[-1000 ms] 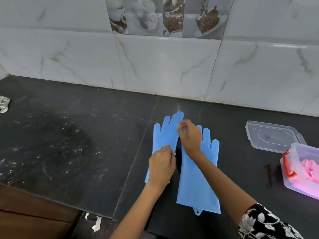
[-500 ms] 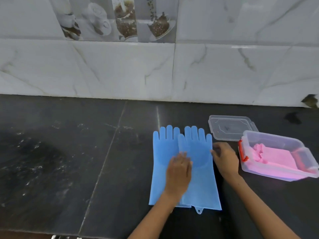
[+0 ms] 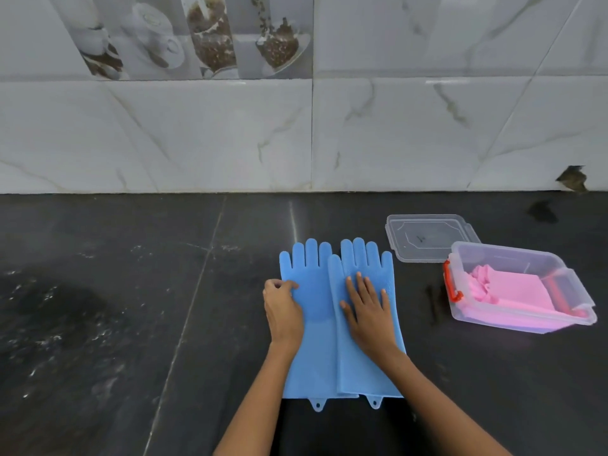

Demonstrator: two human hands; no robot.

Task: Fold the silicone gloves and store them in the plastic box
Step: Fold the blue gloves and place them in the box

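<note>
the clear plastic box (image 3: 521, 286) is standing open on the dark counter (image 3: 131, 324), at the right, and is holding folded pink gloves (image 3: 513, 289); its red latch (image 3: 450, 282) is facing the hands. the clear lid (image 3: 427, 236) is lying flat just behind the box. no writing can be read. two blue silicone gloves (image 3: 316, 357) are lying flat side by side, slightly overlapping. the left hand (image 3: 282, 311) is pinching the left glove's edge with curled fingers. the right hand (image 3: 368, 307) is pressing flat, fingers spread, on the right glove.
</note>
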